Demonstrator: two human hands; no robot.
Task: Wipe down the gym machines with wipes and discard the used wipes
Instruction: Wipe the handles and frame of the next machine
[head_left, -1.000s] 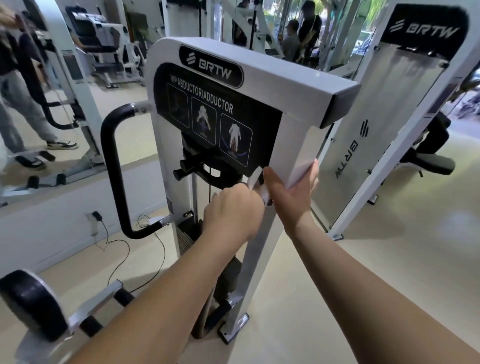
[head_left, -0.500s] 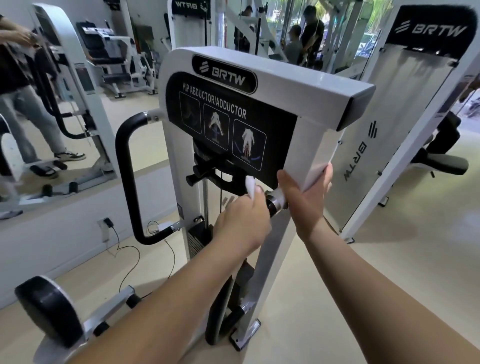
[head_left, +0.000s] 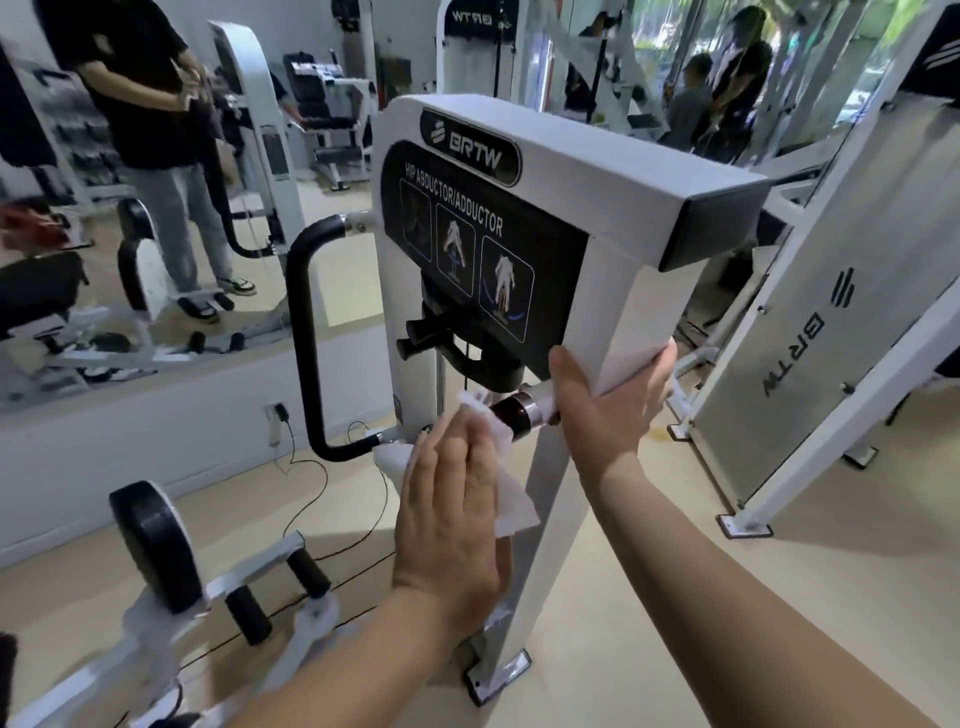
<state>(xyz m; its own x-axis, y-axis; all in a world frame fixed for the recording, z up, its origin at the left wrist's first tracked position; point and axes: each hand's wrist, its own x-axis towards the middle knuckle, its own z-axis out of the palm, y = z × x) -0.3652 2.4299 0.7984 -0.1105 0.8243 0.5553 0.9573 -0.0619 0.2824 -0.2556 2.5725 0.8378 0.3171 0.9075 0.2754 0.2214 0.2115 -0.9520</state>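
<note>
Now: left hand (head_left: 452, 514) flat on wipe (head_left: 513, 503).

We look down on a smooth, pale beige gym floor (head_left: 675, 623). The white steel hip abductor/adductor machine (head_left: 613, 322) stands on it, with a flat metal foot plate (head_left: 501, 673) at the base of its upright. A thin black cable (head_left: 306, 506) lies in loops on the floor near the wall. To our right, a second white-framed machine (head_left: 810, 364) rests on small bolted feet (head_left: 744, 526).
</note>
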